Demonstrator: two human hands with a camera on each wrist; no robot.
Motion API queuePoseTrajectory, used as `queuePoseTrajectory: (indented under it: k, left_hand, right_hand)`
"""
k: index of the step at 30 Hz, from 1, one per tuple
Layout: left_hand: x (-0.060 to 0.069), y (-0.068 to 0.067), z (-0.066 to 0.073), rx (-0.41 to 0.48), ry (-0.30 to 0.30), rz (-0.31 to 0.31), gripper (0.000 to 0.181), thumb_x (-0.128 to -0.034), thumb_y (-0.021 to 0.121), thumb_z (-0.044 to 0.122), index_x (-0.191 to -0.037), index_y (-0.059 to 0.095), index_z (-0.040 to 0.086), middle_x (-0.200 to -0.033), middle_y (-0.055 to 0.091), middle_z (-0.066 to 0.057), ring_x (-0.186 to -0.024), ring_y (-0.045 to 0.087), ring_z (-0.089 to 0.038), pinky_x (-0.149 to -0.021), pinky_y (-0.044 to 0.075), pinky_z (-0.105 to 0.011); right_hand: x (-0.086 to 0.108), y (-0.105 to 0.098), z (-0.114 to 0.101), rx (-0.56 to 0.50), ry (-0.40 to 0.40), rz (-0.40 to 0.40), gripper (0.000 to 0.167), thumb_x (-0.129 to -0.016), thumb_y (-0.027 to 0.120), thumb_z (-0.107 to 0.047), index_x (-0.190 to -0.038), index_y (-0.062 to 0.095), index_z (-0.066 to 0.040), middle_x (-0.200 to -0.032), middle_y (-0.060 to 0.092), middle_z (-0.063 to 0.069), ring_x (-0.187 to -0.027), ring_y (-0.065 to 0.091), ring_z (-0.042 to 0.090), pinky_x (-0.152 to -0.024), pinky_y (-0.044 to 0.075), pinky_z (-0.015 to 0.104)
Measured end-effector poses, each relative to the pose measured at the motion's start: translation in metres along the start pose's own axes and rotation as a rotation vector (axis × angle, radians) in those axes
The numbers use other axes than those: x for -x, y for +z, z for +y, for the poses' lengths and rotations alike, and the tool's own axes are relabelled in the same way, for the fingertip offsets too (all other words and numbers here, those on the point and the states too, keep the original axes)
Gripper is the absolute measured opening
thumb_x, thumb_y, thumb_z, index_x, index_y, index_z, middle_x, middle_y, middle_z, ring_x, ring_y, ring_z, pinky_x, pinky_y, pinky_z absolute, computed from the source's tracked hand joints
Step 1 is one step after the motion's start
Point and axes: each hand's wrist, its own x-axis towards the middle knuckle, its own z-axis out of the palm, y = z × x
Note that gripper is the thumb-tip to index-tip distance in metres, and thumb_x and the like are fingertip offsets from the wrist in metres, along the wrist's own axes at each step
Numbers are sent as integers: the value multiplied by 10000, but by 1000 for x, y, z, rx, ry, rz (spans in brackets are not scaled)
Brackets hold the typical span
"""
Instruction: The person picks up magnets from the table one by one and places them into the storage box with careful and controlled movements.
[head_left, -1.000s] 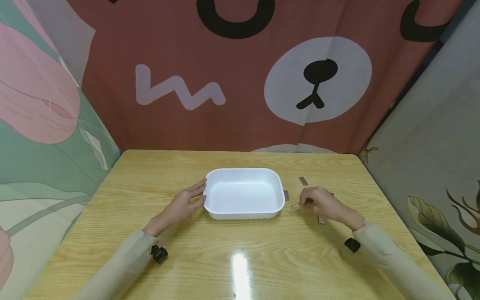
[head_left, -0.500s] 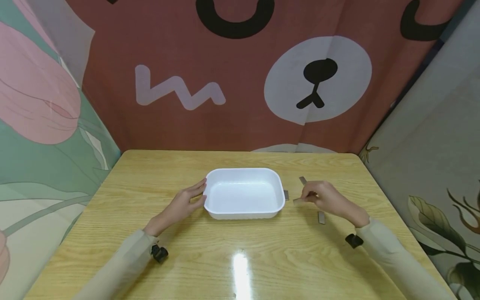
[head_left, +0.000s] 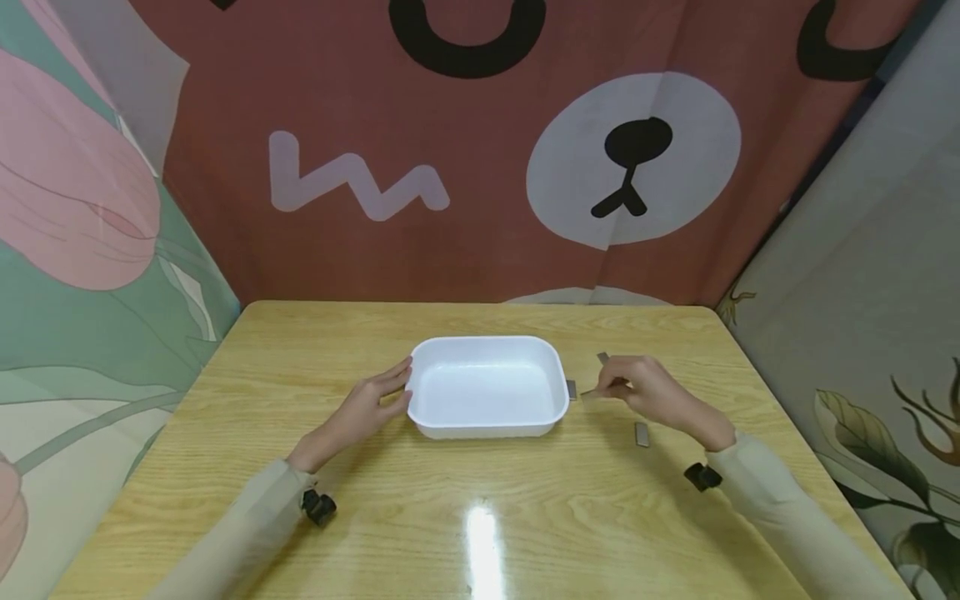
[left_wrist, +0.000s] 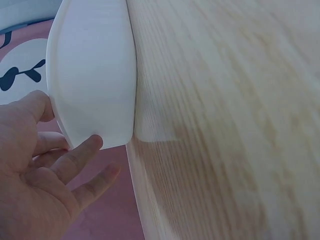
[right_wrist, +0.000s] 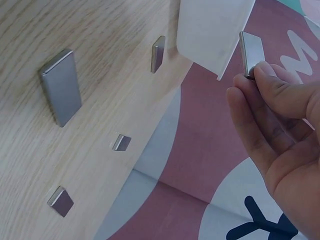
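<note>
A white rectangular tray (head_left: 487,427) stands on the table with nothing in it. At its left end my left hand (head_left: 369,406) touches the outer wall with extended, spread fingers; in the left wrist view the fingertips rest against the wall (left_wrist: 95,75). To the tray's right, my right hand (head_left: 648,392) pinches a small flat silver metal block (right_wrist: 253,52) between thumb and fingers. The block is held above the table, apart from the tray, one end pointing toward it. Similar blocks lie around the right hand, one (head_left: 642,434) nearer me and one (head_left: 572,390) close by the tray's right wall.
Another metal block (head_left: 603,357) lies farther back, partly covered by the right hand. In the right wrist view several blocks lie spread on the wooden table (head_left: 337,333). Patterned cloth (head_left: 352,267) hangs behind the table and at both sides.
My right hand has risen and moved slightly away from me, then a little left toward the tray, with the metal block still pinched. The left hand and tray stay put.
</note>
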Motion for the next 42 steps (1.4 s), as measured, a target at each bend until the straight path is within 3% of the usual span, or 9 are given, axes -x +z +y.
queuePoseTrajectory:
  k: [8, 22, 31, 42]
  left_hand:
    - [0, 0, 1, -5, 6, -3, 469, -972, 638, 87, -1350, 481, -142, -1487, 394, -236, -1319, 427, -380, -1007, 478, -438]
    - [0, 0, 0, -10, -2, -8, 470, -972, 636, 73, -1356, 473, -142, -1493, 386, -239, -1321, 425, -388, -1010, 475, -443]
    - [0, 0, 0, -1, 11, -5, 471, -977, 634, 91, -1356, 477, -139, -1493, 388, -229, -1321, 429, -380, -1001, 485, -436]
    - [0, 1, 0, -6, 3, -1, 468, -976, 640, 102, -1356, 486, -125, -1492, 394, -224, -1316, 439, -373, -992, 495, -421]
  right_hand:
    - [-8, 4, -3, 17, -36, 25, 302, -732, 760, 199, -830, 741, -86, -804, 683, -46, -727, 636, 70, -657, 612, 261]
    - [-21, 12, -13, -11, -68, 15, 243, -757, 761, 167, -818, 740, -67, -823, 686, -17, -744, 643, 97, -612, 594, 227]
    - [-26, 17, -16, -59, -26, -59, 213, -808, 750, 111, -846, 754, -98, -854, 695, -23, -768, 655, 103, -650, 604, 223]
    - [-35, 28, -19, -30, -55, -97, 200, -806, 751, 113, -864, 754, -78, -891, 697, -6, -772, 657, 112, -625, 589, 214]
